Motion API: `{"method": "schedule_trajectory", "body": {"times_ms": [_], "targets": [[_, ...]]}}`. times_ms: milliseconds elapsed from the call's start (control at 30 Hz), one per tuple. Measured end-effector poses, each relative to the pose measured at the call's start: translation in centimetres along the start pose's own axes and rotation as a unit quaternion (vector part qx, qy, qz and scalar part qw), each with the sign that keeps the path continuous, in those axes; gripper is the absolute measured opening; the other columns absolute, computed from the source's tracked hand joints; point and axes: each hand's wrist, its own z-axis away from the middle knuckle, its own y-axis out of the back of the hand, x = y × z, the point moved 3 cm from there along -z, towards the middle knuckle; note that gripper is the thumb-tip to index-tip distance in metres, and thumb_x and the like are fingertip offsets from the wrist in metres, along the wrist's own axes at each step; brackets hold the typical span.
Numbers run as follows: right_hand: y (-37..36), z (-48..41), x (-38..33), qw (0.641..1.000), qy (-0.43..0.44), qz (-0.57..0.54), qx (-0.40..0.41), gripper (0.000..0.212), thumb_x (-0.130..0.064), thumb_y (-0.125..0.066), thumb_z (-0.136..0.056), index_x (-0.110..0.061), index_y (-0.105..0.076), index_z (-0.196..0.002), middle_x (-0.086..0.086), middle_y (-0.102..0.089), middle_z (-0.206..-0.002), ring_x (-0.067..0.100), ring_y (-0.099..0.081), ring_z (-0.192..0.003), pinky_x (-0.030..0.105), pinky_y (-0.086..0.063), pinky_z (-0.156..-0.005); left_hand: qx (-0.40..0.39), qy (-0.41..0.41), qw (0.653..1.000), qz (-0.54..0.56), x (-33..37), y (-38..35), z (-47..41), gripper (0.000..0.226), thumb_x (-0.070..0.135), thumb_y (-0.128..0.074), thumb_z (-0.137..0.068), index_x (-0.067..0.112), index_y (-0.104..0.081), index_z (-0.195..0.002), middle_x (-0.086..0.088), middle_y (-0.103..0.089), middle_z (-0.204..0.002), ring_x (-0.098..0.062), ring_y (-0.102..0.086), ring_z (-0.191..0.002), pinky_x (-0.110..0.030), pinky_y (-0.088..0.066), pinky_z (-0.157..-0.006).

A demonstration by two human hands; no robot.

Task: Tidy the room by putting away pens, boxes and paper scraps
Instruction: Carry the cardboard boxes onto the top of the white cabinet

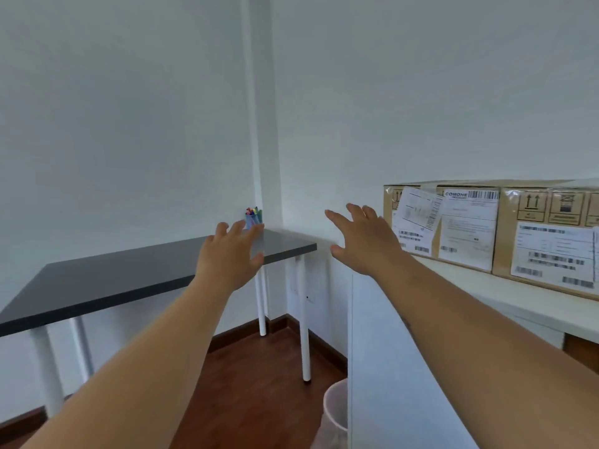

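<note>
Before two cardboard boxes [492,228], left hand [231,251] and right hand [366,241] spread empty fingers.

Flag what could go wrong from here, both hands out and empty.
1. The pen cup stands at the far corner of the dark table; the left hand reaching that way could tip it.
2. The cardboard boxes sit close to the white shelf's front edge; the right hand might nudge one off.

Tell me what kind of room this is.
Probably a small office or storage room: a dark desk holding a cup of coloured pens, labelled cardboard shipping boxes on a white cabinet, and a wastebasket on the wood floor.
</note>
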Motion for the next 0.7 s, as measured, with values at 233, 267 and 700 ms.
{"method": "schedule_trajectory", "body": {"times_ms": [233,267,700], "targets": [[-2.3,-3.5,-4.8,0.998,0.046,-0.047,-0.014,0.067,-0.038,-0.049,-0.095,-0.034,-0.018,-0.153,0.008,-0.020,-0.159,0.032,-0.020,-0.144,0.046,-0.027,-0.115,-0.026,0.049,0.998,-0.018,-4.8,-0.8,1.9,0.060,0.047,-0.043,-0.098,0.032,-0.024,-0.153,-0.002,-0.032,-0.157,-0.029,-0.030,-0.141,-0.045,-0.037,-0.109],[-2.6,-3.8,-5.4,0.997,0.050,-0.052,-0.012,0.067,-0.039,-0.049,-0.094,-0.034,-0.018,-0.153,0.008,-0.021,-0.158,0.032,-0.021,-0.143,0.046,-0.027,-0.114,-0.025,0.052,0.998,-0.020,-5.3,-1.0,2.1,0.060,0.047,-0.044,-0.098,0.033,-0.024,-0.153,-0.002,-0.033,-0.157,-0.029,-0.031,-0.141,-0.045,-0.037,-0.109],[-13.8,-6.9,-15.5,0.982,0.130,-0.110,-0.080,0.070,-0.038,-0.052,-0.094,-0.034,-0.017,-0.154,0.011,-0.018,-0.161,0.035,-0.014,-0.148,0.053,-0.026,-0.116,-0.094,0.133,0.985,-0.062,-14.1,-8.1,7.8,0.062,0.048,-0.047,-0.095,0.034,-0.025,-0.152,-0.002,-0.033,-0.157,-0.030,-0.032,-0.140,-0.048,-0.036,-0.110]]}}
